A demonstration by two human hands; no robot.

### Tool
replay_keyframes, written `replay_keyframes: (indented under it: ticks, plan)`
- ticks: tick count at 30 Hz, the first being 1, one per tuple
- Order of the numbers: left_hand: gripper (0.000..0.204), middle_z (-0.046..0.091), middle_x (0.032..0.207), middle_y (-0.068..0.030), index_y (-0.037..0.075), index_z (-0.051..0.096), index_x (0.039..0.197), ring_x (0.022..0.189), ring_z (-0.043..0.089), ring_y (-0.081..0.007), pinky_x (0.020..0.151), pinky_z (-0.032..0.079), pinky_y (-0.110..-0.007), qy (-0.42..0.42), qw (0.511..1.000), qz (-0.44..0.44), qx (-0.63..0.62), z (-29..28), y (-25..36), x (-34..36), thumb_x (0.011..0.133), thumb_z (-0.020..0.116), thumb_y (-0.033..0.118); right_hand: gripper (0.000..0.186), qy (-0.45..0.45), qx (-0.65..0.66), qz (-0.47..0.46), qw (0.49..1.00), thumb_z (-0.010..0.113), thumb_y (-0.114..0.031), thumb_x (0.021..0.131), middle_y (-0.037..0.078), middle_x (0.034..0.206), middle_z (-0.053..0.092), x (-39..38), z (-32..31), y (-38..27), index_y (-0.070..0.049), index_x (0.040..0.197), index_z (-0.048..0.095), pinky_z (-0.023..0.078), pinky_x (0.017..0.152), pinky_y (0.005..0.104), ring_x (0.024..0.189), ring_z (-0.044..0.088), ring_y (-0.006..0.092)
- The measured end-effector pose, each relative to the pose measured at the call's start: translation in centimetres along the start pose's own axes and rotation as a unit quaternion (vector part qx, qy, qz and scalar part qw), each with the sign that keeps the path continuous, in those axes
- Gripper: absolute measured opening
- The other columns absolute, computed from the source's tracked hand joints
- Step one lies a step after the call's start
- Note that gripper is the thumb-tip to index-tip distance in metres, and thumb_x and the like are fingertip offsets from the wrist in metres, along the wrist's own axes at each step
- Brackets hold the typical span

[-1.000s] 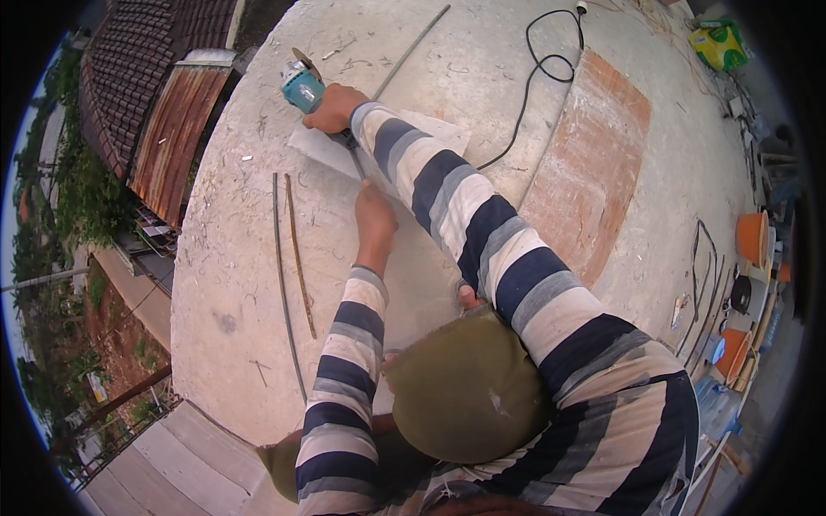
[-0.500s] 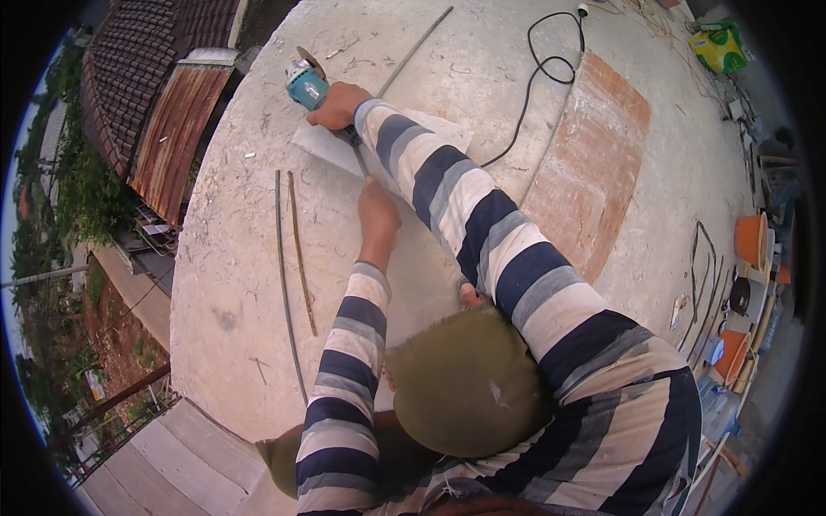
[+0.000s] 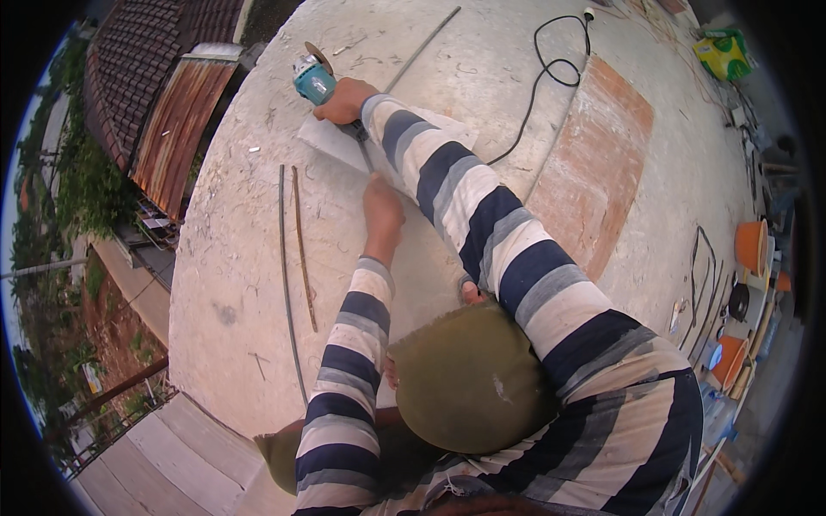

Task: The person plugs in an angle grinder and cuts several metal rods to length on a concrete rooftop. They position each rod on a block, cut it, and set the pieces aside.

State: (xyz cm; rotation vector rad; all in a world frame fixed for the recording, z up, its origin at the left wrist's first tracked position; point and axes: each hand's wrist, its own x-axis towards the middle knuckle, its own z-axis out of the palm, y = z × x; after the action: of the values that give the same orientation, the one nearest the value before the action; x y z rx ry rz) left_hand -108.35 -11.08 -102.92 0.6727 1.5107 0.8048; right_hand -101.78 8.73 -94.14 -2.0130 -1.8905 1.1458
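Note:
My right hand (image 3: 347, 101) is wrapped round the body of a teal angle grinder (image 3: 316, 84). The grinder's thin brown disc (image 3: 319, 57) points up and away from me. Closer in, my left hand (image 3: 383, 211) is closed on a thin grey rod (image 3: 367, 157), whose far end runs up to the back of the grinder by my right wrist. Under both hands lies a pale flat board (image 3: 329, 146), partly covered by my right forearm. Beyond my right hand, a long grey metal bar (image 3: 423, 49) slants away; its near end is hidden.
Two thin rods (image 3: 285, 258) lie left of my left arm. A black cord (image 3: 540, 73) loops on the right beside a reddish panel (image 3: 598, 155). Orange buckets (image 3: 750, 245) stand far right. The concrete slab's edge (image 3: 194, 206) drops off at left.
The whole view has shifted slightly, with most things appearing a little further right. Both hands keep their grips, and the grinder stays in nearly the same place over the slab.

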Motion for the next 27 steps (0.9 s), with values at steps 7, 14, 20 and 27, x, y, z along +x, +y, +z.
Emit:
replay_keyframes:
  ticks: [7, 14, 20, 27]
  plan:
    - [0.046, 0.043, 0.063, 0.0052, 0.012, 0.056, 0.099, 0.044, 0.036, -0.0098, 0.041, 0.028, -0.031, -0.004, 1.0, 0.006, -0.006, 0.1, 0.1, -0.1, 0.119, 0.034, 0.047, 0.077, 0.002, -0.005, 0.003, 1.0, 0.078, -0.058, 0.085, 0.022, 0.139, 0.073, 0.1, 0.0, 0.0, 0.001, 0.134, 0.074, 0.058, 0.106, 0.0413, 0.125, 0.073, 0.0373]
    - [0.05, 0.058, 0.075, -0.0059, 0.001, 0.062, 0.104, 0.057, 0.052, -0.0182, 0.05, 0.04, -0.036, 0.002, 1.0, 0.024, 0.015, -0.2, -0.3, 0.0, 0.119, 0.036, 0.04, 0.076, -0.007, -0.01, -0.002, 1.0, 0.077, -0.059, 0.085, 0.022, 0.139, 0.073, 0.6, 0.2, 0.1, -0.001, 0.134, 0.075, 0.058, 0.106, 0.0415, 0.126, 0.073, 0.0372]
    - [0.054, 0.064, 0.079, -0.0106, -0.005, 0.065, 0.106, 0.06, 0.059, -0.0226, 0.053, 0.045, -0.039, 0.0, 1.0, 0.017, 0.023, -0.3, 0.2, -0.3, 0.119, 0.036, 0.039, 0.075, -0.001, -0.013, -0.004, 1.0, 0.078, -0.059, 0.084, 0.023, 0.135, 0.075, 0.7, 0.3, 0.0, 0.001, 0.13, 0.076, 0.058, 0.103, 0.0418, 0.122, 0.074, 0.0379]
    - [0.055, 0.064, 0.08, -0.0105, -0.005, 0.065, 0.108, 0.062, 0.059, -0.0225, 0.055, 0.046, -0.039, -0.002, 1.0, 0.003, 0.02, 0.1, 1.3, -1.4, 0.119, 0.035, 0.04, 0.076, -0.002, -0.018, 0.002, 1.0, 0.077, -0.059, 0.084, 0.022, 0.137, 0.074, 0.7, 0.0, 0.2, -0.001, 0.132, 0.076, 0.058, 0.105, 0.0418, 0.124, 0.074, 0.0374]
